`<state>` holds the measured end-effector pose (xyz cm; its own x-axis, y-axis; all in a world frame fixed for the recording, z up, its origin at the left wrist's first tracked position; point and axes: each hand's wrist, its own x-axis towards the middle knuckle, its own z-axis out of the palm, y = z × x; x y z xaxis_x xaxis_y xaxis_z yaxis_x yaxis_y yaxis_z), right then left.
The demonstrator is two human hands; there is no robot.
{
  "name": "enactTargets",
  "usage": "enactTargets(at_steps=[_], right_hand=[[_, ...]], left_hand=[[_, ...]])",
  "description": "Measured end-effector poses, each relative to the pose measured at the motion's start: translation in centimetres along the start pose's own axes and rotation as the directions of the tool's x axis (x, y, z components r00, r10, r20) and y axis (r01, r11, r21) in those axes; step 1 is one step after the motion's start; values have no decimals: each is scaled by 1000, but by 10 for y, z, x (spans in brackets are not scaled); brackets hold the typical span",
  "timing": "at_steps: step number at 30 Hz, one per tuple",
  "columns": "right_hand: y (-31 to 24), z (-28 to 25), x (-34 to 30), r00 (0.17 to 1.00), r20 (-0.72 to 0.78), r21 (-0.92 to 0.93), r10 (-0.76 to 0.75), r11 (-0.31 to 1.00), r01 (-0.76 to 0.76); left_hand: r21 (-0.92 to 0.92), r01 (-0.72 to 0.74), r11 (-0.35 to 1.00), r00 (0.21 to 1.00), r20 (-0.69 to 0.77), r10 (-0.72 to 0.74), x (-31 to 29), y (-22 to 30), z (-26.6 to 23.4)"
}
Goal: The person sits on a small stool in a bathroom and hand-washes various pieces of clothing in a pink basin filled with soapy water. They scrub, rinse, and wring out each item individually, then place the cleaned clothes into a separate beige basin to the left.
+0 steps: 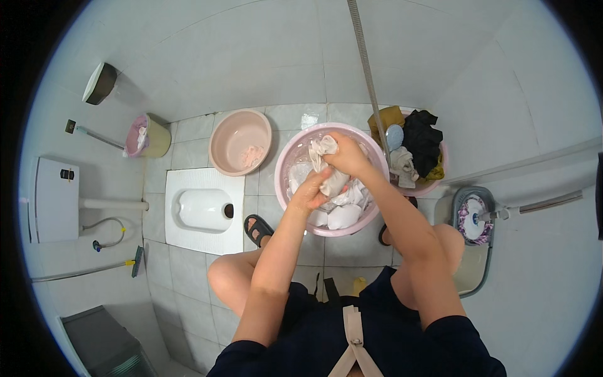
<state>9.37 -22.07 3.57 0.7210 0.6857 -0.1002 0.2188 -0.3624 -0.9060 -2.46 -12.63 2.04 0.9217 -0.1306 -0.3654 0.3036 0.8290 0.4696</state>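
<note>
Both of my hands are closed on a wet, bunched white cloth [334,182] above a pink basin [282,190]. My right hand [347,155] grips its upper part, where the fabric is gathered and twisted. Lower and to the left, my left hand [310,190] holds the cloth with its fingers curled round it. In the basin, more white laundry [344,215] lies in water, partly hidden by my hands and forearms. Which garment the cloth is cannot be made out.
Left of the basin stands a second pink basin [221,139] holding a small pale pink cloth [252,156], then a squat toilet [237,182]. At right are a pile of dark clothes [422,141], a mop bucket [487,276] with a mop [471,220], and a hanging hose [366,60].
</note>
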Motion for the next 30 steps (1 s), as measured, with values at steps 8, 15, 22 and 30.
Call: enactTargets(at_steps=[8, 15, 22, 30], right_hand=[[16, -24, -10, 938, 338, 908, -78, 290, -303], [-7, -12, -26, 864, 285, 956, -415, 183, -228], [-18, -27, -13, 944, 262, 835, -201, 537, -118], [-12, -2, -11, 999, 52, 374, 0, 927, -19]], left_hand=[[-491, 238, 838, 965, 220, -145, -5, -13, -7], [-723, 145, 675, 976, 216, 23, -27, -23, 69], [-431, 252, 866, 963, 197, -183, -20, -4, 59], [272, 229, 935, 946, -289, -148, 1, -11, 49]])
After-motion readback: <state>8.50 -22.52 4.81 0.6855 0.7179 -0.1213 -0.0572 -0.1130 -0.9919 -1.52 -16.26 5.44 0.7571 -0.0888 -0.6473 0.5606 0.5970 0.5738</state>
